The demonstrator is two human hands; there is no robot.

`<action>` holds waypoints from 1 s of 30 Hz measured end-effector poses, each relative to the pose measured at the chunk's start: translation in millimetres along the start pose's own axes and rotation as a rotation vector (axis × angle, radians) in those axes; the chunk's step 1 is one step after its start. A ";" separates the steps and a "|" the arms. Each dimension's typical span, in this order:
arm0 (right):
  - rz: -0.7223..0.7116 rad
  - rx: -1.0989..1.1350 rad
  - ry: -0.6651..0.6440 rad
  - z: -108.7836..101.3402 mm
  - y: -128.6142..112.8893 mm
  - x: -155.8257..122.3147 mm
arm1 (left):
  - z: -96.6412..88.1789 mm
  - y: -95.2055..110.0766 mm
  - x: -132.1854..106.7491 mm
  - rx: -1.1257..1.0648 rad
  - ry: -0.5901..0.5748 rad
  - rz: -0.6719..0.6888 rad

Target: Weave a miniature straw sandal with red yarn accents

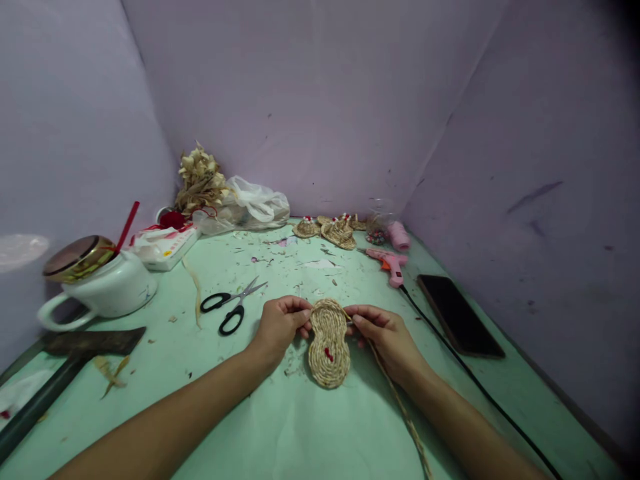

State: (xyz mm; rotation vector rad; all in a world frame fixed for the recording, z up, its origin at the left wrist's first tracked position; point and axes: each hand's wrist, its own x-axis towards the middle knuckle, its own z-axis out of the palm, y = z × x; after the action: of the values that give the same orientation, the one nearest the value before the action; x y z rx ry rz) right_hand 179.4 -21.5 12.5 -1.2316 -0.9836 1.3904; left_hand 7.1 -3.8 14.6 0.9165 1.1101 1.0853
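Observation:
A coiled piece of braided straw (329,343), shaped like a figure eight with a small red mark in its lower half, is held between my hands above the table. My left hand (283,327) pinches its upper left edge. On the other side my right hand (383,330) closes its fingers on a straw cord (400,400) at the upper right edge. From there the cord's loose length runs down towards the front edge of the view.
Black-handled scissors (233,307) lie left of my hands, a hammer (75,353) and white enamel mug (113,287) farther left. To the right are a pink glue gun (390,263), its black cable and a phone (460,313). Small straw hats (337,232) and a plastic bag (255,203) sit at the back.

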 end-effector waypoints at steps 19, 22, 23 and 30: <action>0.104 -0.070 0.034 2.2 -0.1 0.2 | -0.2 -1.0 0.2 0.044 -0.008 0.008; 0.068 -0.113 0.016 -1.1 -0.4 0.8 | 0.0 -0.3 -0.1 0.053 -0.013 0.006; 0.057 -0.130 0.011 -2.3 -0.6 1.3 | 0.1 -0.1 -0.1 0.055 -0.015 0.005; 0.086 -0.121 -0.010 -3.6 0.6 4.6 | 1.4 2.5 -1.2 0.077 -0.023 0.004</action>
State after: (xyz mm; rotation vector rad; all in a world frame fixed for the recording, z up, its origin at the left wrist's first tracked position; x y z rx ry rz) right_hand 182.9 -17.2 10.6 -1.3713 -1.0456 1.4217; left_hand 7.8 -4.5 17.5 0.9897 1.1379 1.0390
